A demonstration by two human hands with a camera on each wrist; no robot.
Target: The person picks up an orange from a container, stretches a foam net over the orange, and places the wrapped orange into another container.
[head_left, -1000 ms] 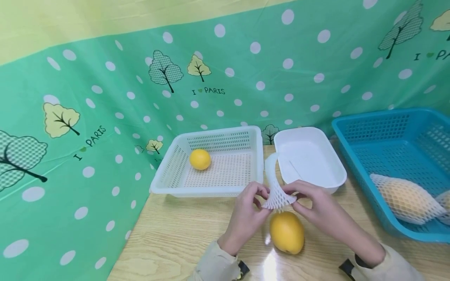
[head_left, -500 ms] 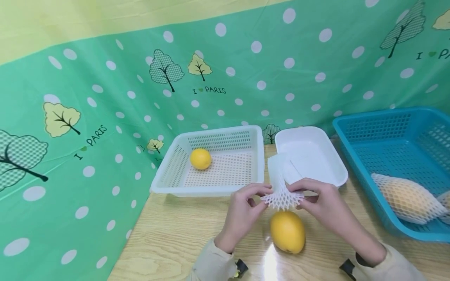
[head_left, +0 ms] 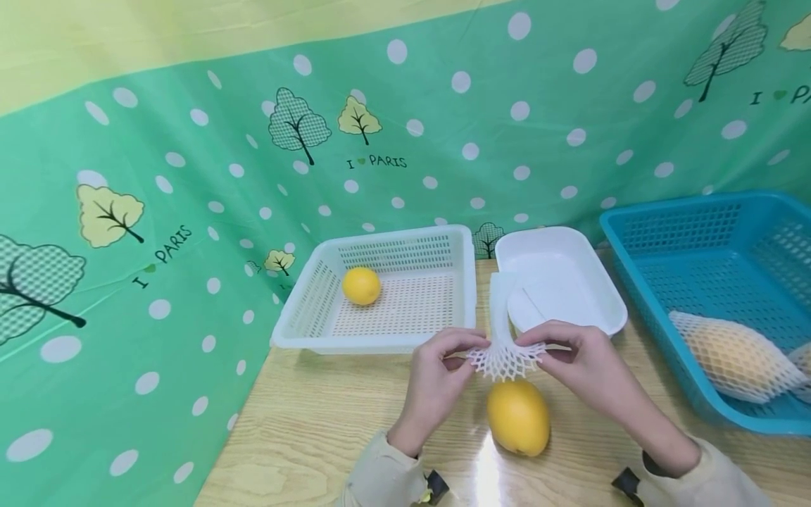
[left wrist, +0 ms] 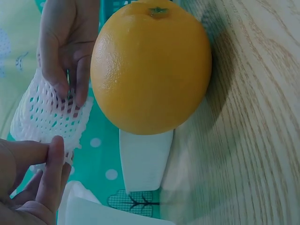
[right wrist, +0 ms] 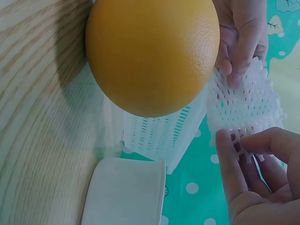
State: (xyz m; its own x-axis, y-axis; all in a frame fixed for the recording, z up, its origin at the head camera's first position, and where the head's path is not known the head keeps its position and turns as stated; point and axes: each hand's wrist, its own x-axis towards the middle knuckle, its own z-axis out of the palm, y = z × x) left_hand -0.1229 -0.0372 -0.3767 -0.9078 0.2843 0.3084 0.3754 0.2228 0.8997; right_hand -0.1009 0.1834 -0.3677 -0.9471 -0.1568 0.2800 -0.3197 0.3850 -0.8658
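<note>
Both hands hold a white foam fruit net [head_left: 505, 355] by its flared edge, just above the table. The left hand [head_left: 438, 384] pinches its left side between thumb and fingers. On the right side, the right hand [head_left: 584, 362] pinches it the same way. The net's narrow tail points away toward the white containers. Close below the net, a yellow-orange fruit [head_left: 518, 417] with a small green stem mark [left wrist: 158, 10] rests bare on the wood table, touched by neither hand. In the right wrist view the net [right wrist: 243, 103] is stretched between the two hands.
A white slotted basket [head_left: 380, 345] at back left holds another yellow fruit [head_left: 361, 286]. Beside it stands a white tub [head_left: 560, 282] with a thin dark line inside. At right, a blue basket [head_left: 671, 359] contains net-wrapped fruit [head_left: 735, 355]. A green patterned curtain [head_left: 431, 141] closes off the back.
The net's edge has been spread wider between the hands and its tail has swung and narrowed. Both hands shifted slightly apart. The fruit on the table stayed in place.
</note>
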